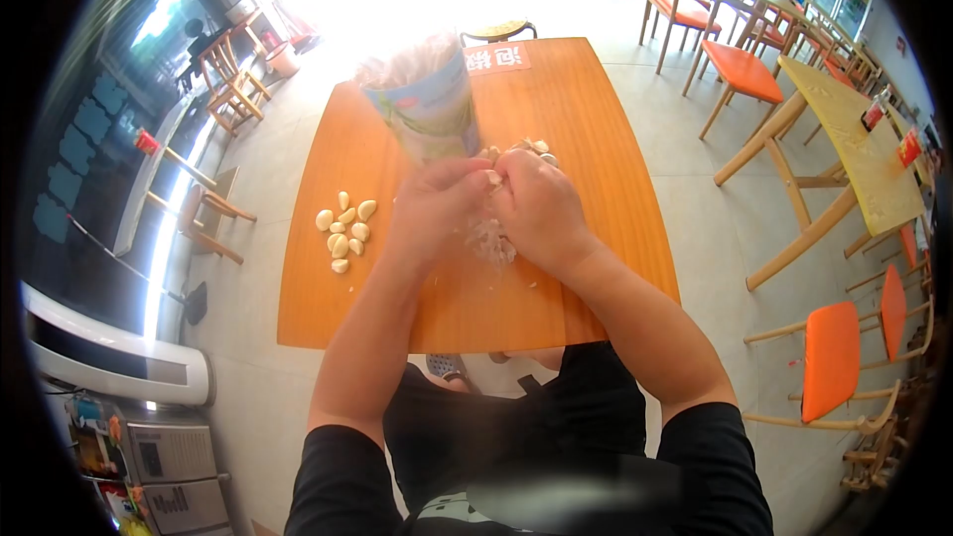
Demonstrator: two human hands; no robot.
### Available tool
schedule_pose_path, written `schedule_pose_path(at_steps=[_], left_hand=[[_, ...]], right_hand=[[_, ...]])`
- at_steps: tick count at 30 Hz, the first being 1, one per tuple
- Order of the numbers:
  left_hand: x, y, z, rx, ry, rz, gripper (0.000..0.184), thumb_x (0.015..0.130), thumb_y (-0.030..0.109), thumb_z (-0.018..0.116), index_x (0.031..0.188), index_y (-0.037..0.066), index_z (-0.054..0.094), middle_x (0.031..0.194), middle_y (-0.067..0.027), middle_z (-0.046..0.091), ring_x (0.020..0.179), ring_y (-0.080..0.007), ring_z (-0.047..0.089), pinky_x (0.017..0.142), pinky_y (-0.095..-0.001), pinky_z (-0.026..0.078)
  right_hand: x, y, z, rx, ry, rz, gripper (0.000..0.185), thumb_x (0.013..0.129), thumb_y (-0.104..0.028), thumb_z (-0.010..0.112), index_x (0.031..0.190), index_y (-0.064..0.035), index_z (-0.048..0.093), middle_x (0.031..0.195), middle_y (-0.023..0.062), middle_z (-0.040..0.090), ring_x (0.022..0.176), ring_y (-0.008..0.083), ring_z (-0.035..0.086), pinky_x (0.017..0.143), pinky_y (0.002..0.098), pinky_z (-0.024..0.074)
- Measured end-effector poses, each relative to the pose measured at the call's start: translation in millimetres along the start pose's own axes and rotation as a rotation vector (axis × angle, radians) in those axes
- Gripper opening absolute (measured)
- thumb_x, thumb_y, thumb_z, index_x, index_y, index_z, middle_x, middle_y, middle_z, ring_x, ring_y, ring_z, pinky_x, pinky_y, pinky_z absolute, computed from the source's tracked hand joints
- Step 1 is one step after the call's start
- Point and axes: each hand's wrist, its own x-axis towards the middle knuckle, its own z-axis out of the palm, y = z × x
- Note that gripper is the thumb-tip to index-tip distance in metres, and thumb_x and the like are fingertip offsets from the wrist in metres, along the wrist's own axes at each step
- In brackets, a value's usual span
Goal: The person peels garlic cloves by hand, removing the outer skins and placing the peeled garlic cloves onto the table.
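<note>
My left hand (437, 203) and my right hand (544, 206) meet over the middle of the wooden table (606, 268). Both are closed, fingertips pinching a small garlic clove (493, 179) between them. Papery garlic skins (491, 241) lie below the hands. Just beyond my right hand is a small heap of garlic (538, 148), partly hidden by it. To the left of my left hand, several peeled garlic cloves (340, 246) rest in a loose group. A tall printed container (422, 109), blue and green with a pale liner, stands behind my left hand.
A red-and-white sign (498, 58) lies at the table's far edge, with a stool (499, 31) behind it. Orange-seated chairs (830, 362) and another wooden table (854, 159) stand to the right. A wooden chair (233, 84) is at the left, near the windows.
</note>
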Motion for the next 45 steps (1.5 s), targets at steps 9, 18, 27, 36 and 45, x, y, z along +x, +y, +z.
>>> schedule_pose_path(at_steps=[9,18,27,36,45], left_hand=[[1.2,4.6,-2.3,-0.049,0.088,-0.041,0.02,0.097,0.007,0.063,0.115,-0.001,0.068,0.091,-0.0023,0.068,0.075,-0.0103,0.062,0.069,-0.0281,0.055],[2.6,6.1,-4.4,-0.092,0.026,-0.06,0.018,0.098,0.01,0.064,0.112,0.0,0.068,0.087,-0.0014,0.066,0.074,-0.0094,0.06,0.066,-0.0279,0.053],[4.2,0.2,-7.9,0.012,0.017,-0.078,0.019,0.098,0.014,0.066,0.11,0.0,0.069,0.084,-0.0019,0.066,0.073,-0.0098,0.058,0.064,-0.0248,0.05],[2.7,3.3,-5.8,0.04,-0.002,-0.118,0.019,0.098,0.018,0.067,0.108,0.001,0.069,0.086,-0.0026,0.067,0.072,-0.0092,0.059,0.064,-0.0238,0.05],[3.8,-0.3,-10.5,0.055,-0.062,-0.1,0.02,0.098,0.017,0.066,0.109,0.001,0.069,0.088,-0.0025,0.068,0.073,-0.0095,0.06,0.063,-0.0239,0.05]], right_hand=[[2.1,3.2,-3.6,0.13,0.077,-0.091,0.008,0.087,-0.008,0.06,0.093,-0.0024,0.062,0.09,0.0181,0.066,0.087,0.0389,0.064,0.077,0.0474,0.0511],[3.9,6.6,-4.8,0.06,0.113,-0.286,0.005,0.089,-0.007,0.06,0.091,-0.0026,0.061,0.088,0.0176,0.065,0.085,0.0389,0.064,0.076,0.0468,0.0506],[1.1,8.8,-4.5,-0.087,0.051,-0.278,0.009,0.085,-0.009,0.062,0.087,-0.0022,0.057,0.087,0.0188,0.065,0.087,0.0383,0.064,0.079,0.0473,0.0508],[-0.4,5.7,-3.8,-0.144,0.056,-0.315,0.014,0.08,-0.011,0.065,0.086,-0.0032,0.056,0.086,0.0175,0.065,0.088,0.0366,0.064,0.08,0.0458,0.0512],[0.4,5.6,-5.4,-0.139,0.049,-0.281,0.011,0.083,-0.011,0.064,0.085,-0.003,0.056,0.085,0.018,0.065,0.087,0.0378,0.064,0.078,0.0468,0.0508]])
